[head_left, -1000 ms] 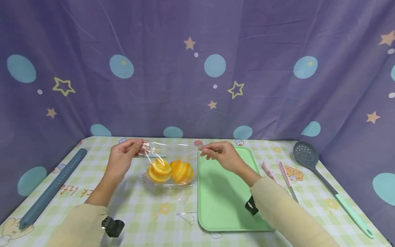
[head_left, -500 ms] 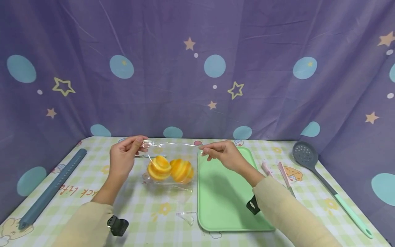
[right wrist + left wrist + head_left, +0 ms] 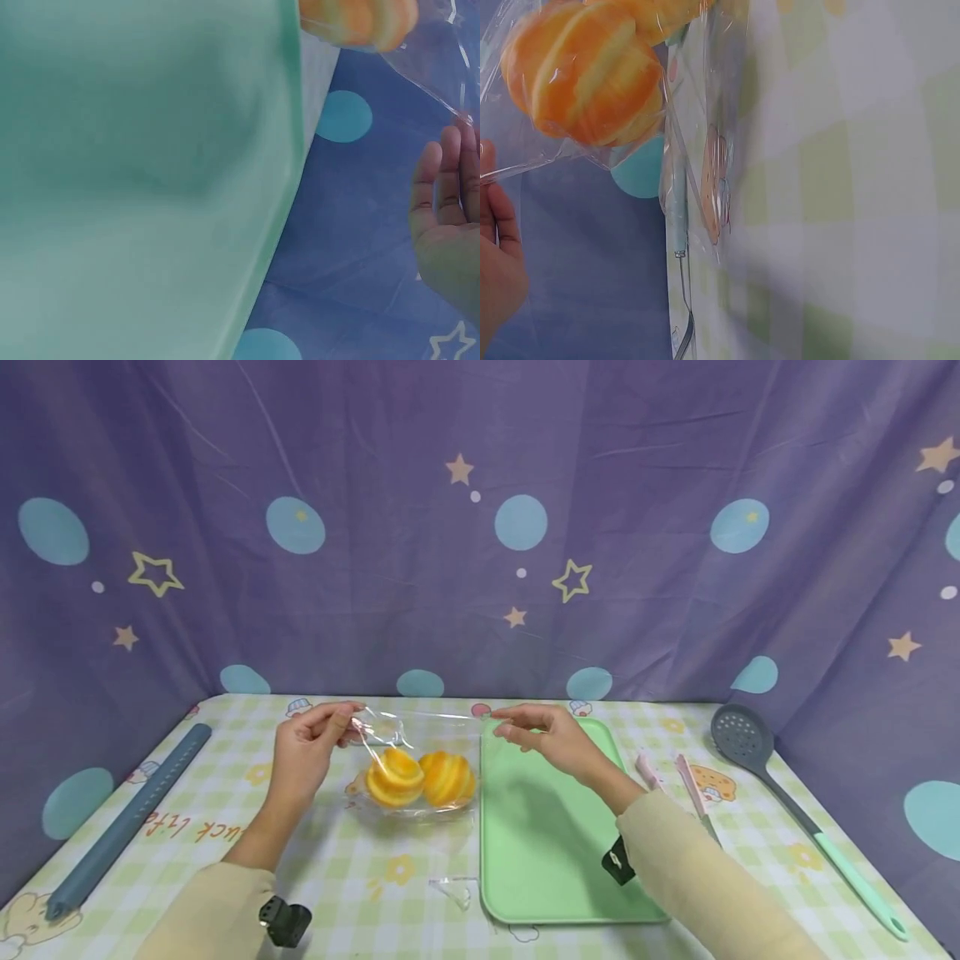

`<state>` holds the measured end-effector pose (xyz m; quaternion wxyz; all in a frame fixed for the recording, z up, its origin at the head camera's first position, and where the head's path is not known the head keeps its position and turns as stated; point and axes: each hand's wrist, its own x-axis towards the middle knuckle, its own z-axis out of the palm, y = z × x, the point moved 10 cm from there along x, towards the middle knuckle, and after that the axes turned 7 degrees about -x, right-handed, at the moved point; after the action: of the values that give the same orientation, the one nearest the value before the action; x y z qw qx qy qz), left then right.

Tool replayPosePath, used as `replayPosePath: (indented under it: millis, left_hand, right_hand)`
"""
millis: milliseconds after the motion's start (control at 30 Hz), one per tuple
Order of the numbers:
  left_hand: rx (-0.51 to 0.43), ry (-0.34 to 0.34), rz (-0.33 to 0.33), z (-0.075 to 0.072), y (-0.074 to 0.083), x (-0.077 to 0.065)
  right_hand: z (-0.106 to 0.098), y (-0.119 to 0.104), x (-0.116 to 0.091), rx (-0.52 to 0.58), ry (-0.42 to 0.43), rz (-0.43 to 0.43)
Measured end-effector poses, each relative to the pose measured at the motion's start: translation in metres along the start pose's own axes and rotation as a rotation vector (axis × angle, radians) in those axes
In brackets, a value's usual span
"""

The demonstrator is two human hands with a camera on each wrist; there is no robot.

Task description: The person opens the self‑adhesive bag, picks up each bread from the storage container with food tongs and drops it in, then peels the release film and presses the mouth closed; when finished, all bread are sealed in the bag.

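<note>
Two orange-and-yellow striped bread rolls (image 3: 394, 777) lie side by side in a clear plastic bag (image 3: 442, 731), left of the green tray (image 3: 570, 860). My left hand (image 3: 303, 752) pinches the bag's upper left corner between thumb and fingers. At the opposite upper corner, my right hand (image 3: 551, 743) holds the film at its fingertips; the thumb is hidden in the right wrist view, where the film draws to a point at the fingers (image 3: 448, 161). The bag's upper edge spans between both hands, with the rolls hanging low in it.
A slotted skimmer (image 3: 780, 789) with a mint handle lies far right, near pink-handled utensils (image 3: 693, 785). A long blue-grey bar (image 3: 131, 818) lies far left. Behind the bag is a utensil with a pale teal handle (image 3: 679, 217). A clear plastic scrap (image 3: 455, 890) lies in front.
The bag's upper edge was pulled taut half a second ago and now sags slightly. My left hand has moved a little right and lower, and the rolls have shifted slightly right.
</note>
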<state>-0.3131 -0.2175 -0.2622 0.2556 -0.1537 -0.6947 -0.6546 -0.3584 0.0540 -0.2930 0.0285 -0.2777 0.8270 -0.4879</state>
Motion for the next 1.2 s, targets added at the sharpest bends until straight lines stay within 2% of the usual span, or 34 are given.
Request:
replayPosePath:
  millis: [100, 200, 300, 367, 533, 633, 900, 1033, 1200]
  left_hand:
    - [0.001, 0.002, 0.004, 0.000, 0.001, 0.000]
    - [-0.024, 0.000, -0.005, 0.000, 0.000, 0.001]
    - [-0.055, -0.009, -0.013, 0.000, 0.000, 0.001]
    - [-0.061, -0.017, -0.005, 0.001, 0.002, 0.002]
    - [-0.033, -0.036, 0.029, 0.003, 0.007, 0.003]
    - [-0.009, -0.042, 0.041, 0.005, 0.009, 0.002]
    - [-0.047, -0.061, 0.049, 0.010, 0.013, 0.002]
    - [-0.041, -0.060, 0.052, 0.010, 0.014, 0.002]
    - [-0.048, -0.035, 0.044, 0.007, 0.013, 0.002]
  right_hand:
    - [-0.004, 0.003, 0.003, -0.056, 0.002, -0.015]
    - [-0.008, -0.003, 0.006, -0.138, 0.022, -0.033]
    - [-0.006, -0.021, 0.011, -0.194, 0.045, -0.064]
    - [-0.001, -0.041, 0.014, -0.221, 0.041, -0.079]
    - [0.018, -0.077, 0.030, -0.382, 0.006, -0.149]
    - [0.033, -0.087, 0.044, -0.468, -0.044, -0.181]
    - [0.078, -0.107, 0.070, -0.612, -0.226, -0.165]
    - [0.095, -0.116, 0.079, -0.653, -0.256, -0.167]
    - [0.106, -0.126, 0.087, -0.754, -0.278, -0.161]
